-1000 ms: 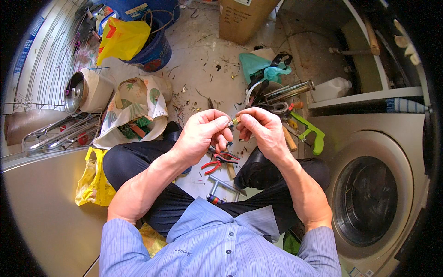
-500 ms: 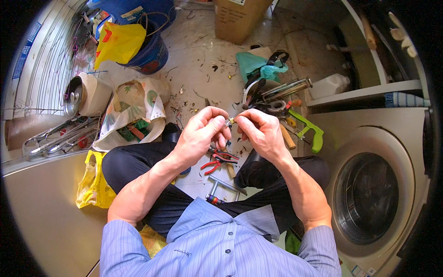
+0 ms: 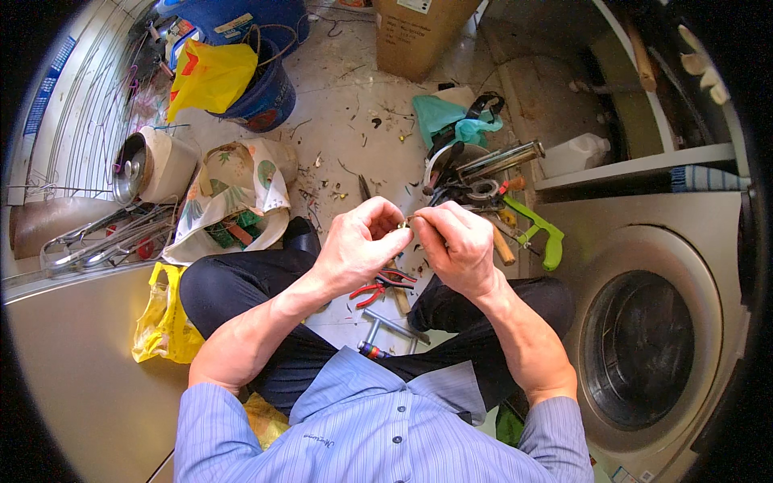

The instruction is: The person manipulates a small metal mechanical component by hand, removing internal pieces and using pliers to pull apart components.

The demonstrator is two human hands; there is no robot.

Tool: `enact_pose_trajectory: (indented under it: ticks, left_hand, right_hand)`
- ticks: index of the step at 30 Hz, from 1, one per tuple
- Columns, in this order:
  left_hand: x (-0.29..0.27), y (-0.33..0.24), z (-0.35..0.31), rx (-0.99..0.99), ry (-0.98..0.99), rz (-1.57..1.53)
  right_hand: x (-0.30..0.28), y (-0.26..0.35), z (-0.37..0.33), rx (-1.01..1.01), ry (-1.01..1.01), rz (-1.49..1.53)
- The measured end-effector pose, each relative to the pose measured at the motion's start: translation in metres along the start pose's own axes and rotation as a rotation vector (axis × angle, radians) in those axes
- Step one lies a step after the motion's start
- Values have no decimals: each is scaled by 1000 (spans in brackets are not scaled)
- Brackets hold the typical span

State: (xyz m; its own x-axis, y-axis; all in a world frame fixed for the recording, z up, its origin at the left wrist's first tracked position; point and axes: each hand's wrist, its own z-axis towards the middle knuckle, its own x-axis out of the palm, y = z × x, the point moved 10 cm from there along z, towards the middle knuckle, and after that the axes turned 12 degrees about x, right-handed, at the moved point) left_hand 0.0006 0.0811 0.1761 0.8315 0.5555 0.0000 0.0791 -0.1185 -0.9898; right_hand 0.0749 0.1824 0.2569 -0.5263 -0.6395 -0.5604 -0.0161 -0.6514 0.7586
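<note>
A silver front-loading washing machine with a round dark glass door [image 3: 640,330] is set at the right, beside the right leg. A tall brown cardboard box [image 3: 420,40] is placed at the far side of the pale, littered floor. To its left, a round dark blue plastic bucket [image 3: 274,101] is partly covered by a bright yellow plastic bag [image 3: 211,76]. Nearer, a white bag printed with green leaves [image 3: 274,185] is left gaping, and green and reddish-brown pieces are seen in its mouth.

The bare left hand [image 3: 362,245] and the bare right hand [image 3: 457,248] are raised above the floor between the bent knees, their fingertips nearly meeting. A curved bright green handle [image 3: 551,241] is seen to the right of the right hand, near a heap of metal tools. Below the hands, a T-shaped grey metal tool [image 3: 388,324] is laid on the floor, with red-and-black-handled pliers [image 3: 369,293] just beyond it.

Smallest of all, a tiny brass-coloured piece [image 3: 403,226] is pinched between the left thumb and forefinger, right beside the right fingertips. The right fingers are curled inward; whether the piece is gripped by them too cannot be told, since it is mostly hidden.
</note>
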Motion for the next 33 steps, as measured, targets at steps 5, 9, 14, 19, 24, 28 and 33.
enact_pose_trajectory:
  ticks: [5,9,14,19,24,28,33]
  left_hand:
    - [-3,-3,-2,5,-42,51]
    - [-5,7,-4,-76,-61,-147]
    - [-7,4,-4,-73,-53,-144]
    - [-4,-3,-3,-87,-3,-396]
    - [-5,-6,-3,-105,-8,-346]
    - [-2,3,-5,-177,8,-411]
    - [10,15,-10,-287,45,-578]
  right_hand:
    - [1,0,1,17,-14,14]
    - [0,-7,3,96,-32,40]
    - [4,-26,2,284,0,147]
    - [13,-52,-6,571,51,384]
    - [15,-61,-11,640,67,442]
    - [16,-62,-12,649,93,425]
    - [11,-51,-9,519,62,356]
